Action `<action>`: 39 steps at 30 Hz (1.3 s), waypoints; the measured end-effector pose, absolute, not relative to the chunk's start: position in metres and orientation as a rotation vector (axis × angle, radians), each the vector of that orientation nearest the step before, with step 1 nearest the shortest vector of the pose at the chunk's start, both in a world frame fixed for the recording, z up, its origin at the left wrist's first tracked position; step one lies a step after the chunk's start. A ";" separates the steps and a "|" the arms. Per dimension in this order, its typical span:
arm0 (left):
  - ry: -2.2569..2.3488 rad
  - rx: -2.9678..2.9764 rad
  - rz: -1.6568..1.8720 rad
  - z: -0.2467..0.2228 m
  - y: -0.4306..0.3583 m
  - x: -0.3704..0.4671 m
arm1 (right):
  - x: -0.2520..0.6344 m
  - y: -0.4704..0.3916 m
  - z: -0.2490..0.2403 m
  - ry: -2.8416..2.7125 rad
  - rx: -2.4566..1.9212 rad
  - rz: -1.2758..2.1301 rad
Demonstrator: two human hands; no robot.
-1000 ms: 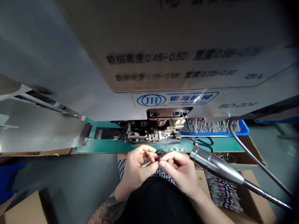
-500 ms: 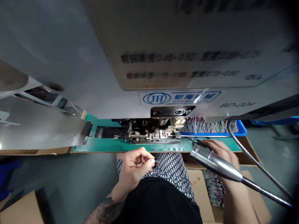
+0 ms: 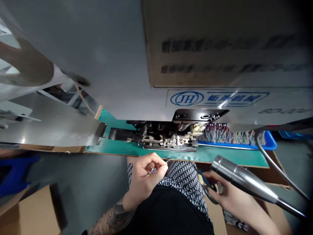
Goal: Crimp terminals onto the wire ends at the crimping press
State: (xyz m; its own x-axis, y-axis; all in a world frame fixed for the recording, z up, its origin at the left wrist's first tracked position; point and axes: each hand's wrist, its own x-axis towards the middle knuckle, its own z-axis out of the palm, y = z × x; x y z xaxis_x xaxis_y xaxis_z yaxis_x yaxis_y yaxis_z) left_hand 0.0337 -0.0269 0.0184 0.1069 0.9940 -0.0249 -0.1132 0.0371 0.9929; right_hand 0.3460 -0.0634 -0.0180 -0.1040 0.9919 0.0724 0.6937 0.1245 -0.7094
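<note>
Thin coloured wires [image 3: 168, 160] are pinched between the thumb and fingers of my left hand [image 3: 146, 174], just in front of the bench edge. Their short ends stick out past the fingertips, and the rest is mostly hidden in the palm. Over my right thigh, my right hand [image 3: 220, 186] grips a pliers-like hand tool [image 3: 207, 192] with dark blue-green handles. Motion blur and the fingers hide its exact kind. Above my left hand sits the metal mechanism of the machine [image 3: 171, 142].
A blue tray [image 3: 270, 140] full of coloured wires stands on the green bench top [image 3: 232, 155]. A metal lamp neck [image 3: 244, 179] reaches over my right arm. The grey machine head [image 3: 110, 65] overhangs the bench. Cardboard boxes [image 3: 36, 210] lie on the floor.
My right hand has lifted the tool off the bench and drawn it back toward my lap. My left hand stays pinched on the wires. The view has shifted slightly.
</note>
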 end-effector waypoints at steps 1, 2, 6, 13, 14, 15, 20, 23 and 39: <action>1.069 1.158 1.162 0.020 -0.027 0.034 | 0.335 -0.069 -0.015 -1.904 -1.568 0.805; 1.076 1.168 1.164 0.020 -0.026 0.034 | 0.324 -0.073 -0.013 -1.929 -1.503 0.903; 1.091 1.206 1.205 0.023 -0.026 0.037 | 0.292 -0.077 -0.001 -1.893 -1.401 1.017; 1.097 1.260 1.236 0.025 -0.028 0.040 | 0.277 -0.071 0.003 -1.850 -1.335 0.958; 1.102 1.267 1.231 0.025 -0.028 0.040 | 0.277 -0.071 0.002 -1.861 -1.316 0.948; 1.105 1.274 1.227 0.025 -0.028 0.040 | 0.277 -0.071 0.001 -1.868 -1.304 0.940; 1.117 1.308 1.222 0.025 -0.027 0.040 | 0.280 -0.072 -0.006 -1.907 -1.325 0.845; 1.126 1.331 1.227 0.026 -0.027 0.040 | 0.281 -0.072 -0.009 -1.924 -1.346 0.839; 1.140 1.438 1.237 0.028 -0.028 0.037 | 0.279 -0.072 -0.001 -1.786 -1.377 0.979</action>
State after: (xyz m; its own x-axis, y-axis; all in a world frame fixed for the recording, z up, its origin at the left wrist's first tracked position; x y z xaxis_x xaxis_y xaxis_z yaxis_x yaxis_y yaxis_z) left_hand 0.0366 -0.0279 0.0278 0.0762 0.9828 0.1682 0.0875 -0.1747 0.9807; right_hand 0.2790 -0.0725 -0.0009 -0.2183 0.9738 0.0630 0.4710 0.1617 -0.8672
